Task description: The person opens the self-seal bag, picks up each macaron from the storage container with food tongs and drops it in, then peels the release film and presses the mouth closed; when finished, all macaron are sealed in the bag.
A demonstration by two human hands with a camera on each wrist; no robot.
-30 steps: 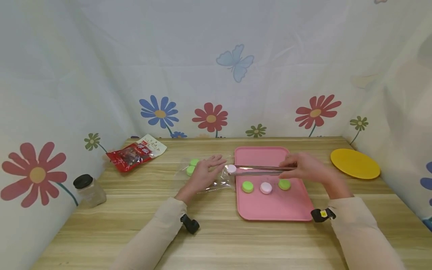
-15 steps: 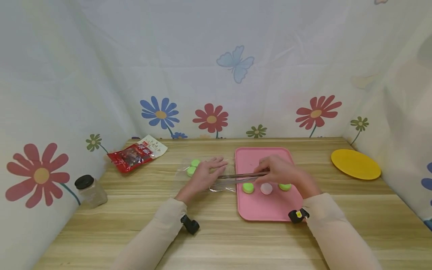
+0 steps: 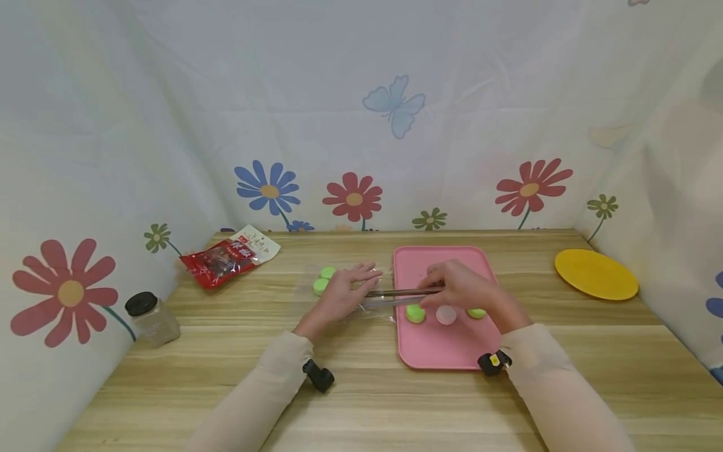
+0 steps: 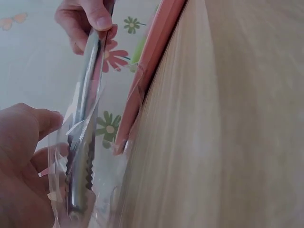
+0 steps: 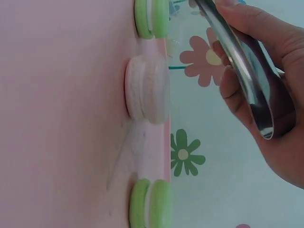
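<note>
My right hand (image 3: pixel 460 285) grips a pair of metal tongs (image 3: pixel 403 292), their serrated tips (image 4: pixel 78 190) inside a clear plastic bag (image 3: pixel 380 312). Spread over the bag, my left hand (image 3: pixel 339 295) touches it with fairly straight fingers, thumb apart. Green macarons (image 3: pixel 321 287) lie within the bag, left of that hand. The tongs' tips are hidden in the head view; whether they hold anything, I cannot tell. On the pink tray (image 3: pixel 440 351) sit a green macaron (image 3: pixel 415 313), a pale pink one (image 5: pixel 147 90) and another green one (image 3: pixel 476 312), partly covered by my right hand.
A red snack packet (image 3: pixel 223 260) lies at the back left. Nearer stands a clear jar (image 3: pixel 160 326) with a black lid. To the right of the tray is a yellow plate (image 3: pixel 595 274). Patterned cloth (image 3: pixel 452 125) hangs behind the wooden table (image 3: pixel 350 389).
My right hand has moved left with the tongs, carrying a pale pink macaron into the bag behind my left hand. That macaron is now out of sight. My left hand has hardly moved.
</note>
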